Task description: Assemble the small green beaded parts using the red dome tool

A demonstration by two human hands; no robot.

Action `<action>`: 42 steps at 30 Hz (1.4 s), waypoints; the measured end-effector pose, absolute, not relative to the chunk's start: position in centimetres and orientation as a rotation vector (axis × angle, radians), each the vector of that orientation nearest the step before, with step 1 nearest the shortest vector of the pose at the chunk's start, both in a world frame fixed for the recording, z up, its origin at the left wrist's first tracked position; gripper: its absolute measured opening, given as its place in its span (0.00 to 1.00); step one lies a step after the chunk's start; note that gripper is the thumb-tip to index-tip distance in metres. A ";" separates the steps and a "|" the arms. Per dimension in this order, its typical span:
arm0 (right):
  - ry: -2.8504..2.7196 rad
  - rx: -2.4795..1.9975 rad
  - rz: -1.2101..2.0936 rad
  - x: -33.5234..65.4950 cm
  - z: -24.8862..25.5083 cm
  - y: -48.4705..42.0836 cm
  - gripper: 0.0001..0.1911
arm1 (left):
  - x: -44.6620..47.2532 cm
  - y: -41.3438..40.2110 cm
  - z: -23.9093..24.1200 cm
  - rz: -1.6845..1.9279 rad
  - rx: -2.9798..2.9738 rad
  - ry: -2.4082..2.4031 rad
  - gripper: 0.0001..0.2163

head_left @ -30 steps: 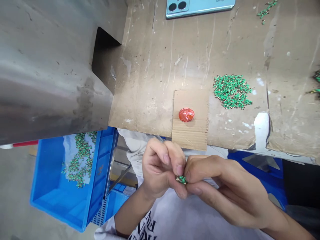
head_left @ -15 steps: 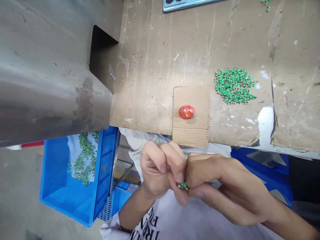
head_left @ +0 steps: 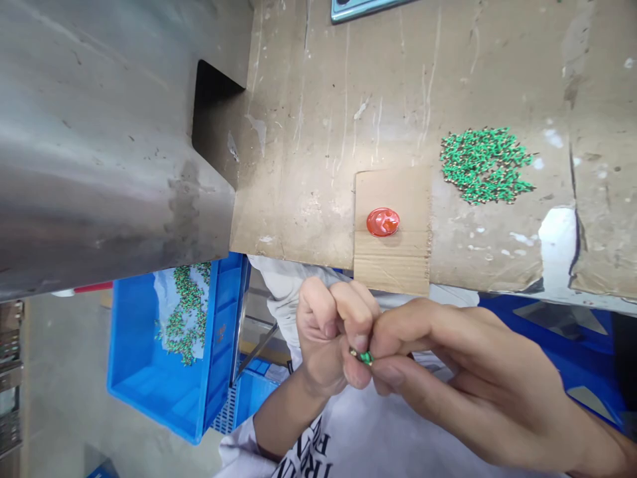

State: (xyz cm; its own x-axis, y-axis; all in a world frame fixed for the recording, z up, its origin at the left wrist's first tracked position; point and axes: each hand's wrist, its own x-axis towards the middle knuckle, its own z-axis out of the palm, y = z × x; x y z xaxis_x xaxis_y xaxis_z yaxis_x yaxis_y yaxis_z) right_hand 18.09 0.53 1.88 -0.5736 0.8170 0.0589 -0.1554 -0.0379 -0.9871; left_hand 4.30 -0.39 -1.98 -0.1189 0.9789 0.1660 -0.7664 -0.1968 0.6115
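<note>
My left hand (head_left: 331, 335) and my right hand (head_left: 448, 372) meet just below the table's near edge. Both pinch one small green part (head_left: 365, 358) with metal ends between thumbs and fingertips. Above them, on a cardboard patch (head_left: 393, 259) at the table edge, sits a red blob (head_left: 383, 222). A pile of the same green parts (head_left: 482, 164) lies on the cardboard-covered table (head_left: 308, 159) to the upper right.
A large grey metal housing (head_left: 99, 146) fills the left side. Below it stands a blue crate (head_left: 169, 372) holding more green parts on a white sheet. A light-blue phone (head_left: 363, 8) lies at the table's far edge. Blue bins show lower right.
The view has drifted so that everything sits a little further right. My hands stay pinched together on the green part, with the fingers shifted slightly.
</note>
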 end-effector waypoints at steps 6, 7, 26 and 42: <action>-1.549 -0.666 1.659 17.9 2.0 0.7 0.07 | 4.2 -0.3 -2.1 1.686 0.640 0.426 0.30; -1.568 -0.664 1.642 18.0 2.0 0.7 0.07 | 4.2 -0.2 -2.0 1.682 0.627 0.445 0.30; -1.572 -0.724 1.699 18.2 2.1 0.7 0.09 | 3.6 -0.8 -1.9 1.594 0.574 0.458 0.29; -1.629 -0.727 1.668 17.9 2.8 1.3 0.10 | 3.7 -0.1 -2.8 1.670 0.741 0.459 0.31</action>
State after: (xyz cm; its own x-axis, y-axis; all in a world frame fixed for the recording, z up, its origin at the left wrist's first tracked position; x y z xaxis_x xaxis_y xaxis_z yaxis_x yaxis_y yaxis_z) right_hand 17.93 1.27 2.76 -0.6085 0.7904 0.0707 -0.0892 0.0204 -0.9958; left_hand 3.72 -0.09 -2.83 -0.1056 0.9689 0.2239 -0.7181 -0.2300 0.6569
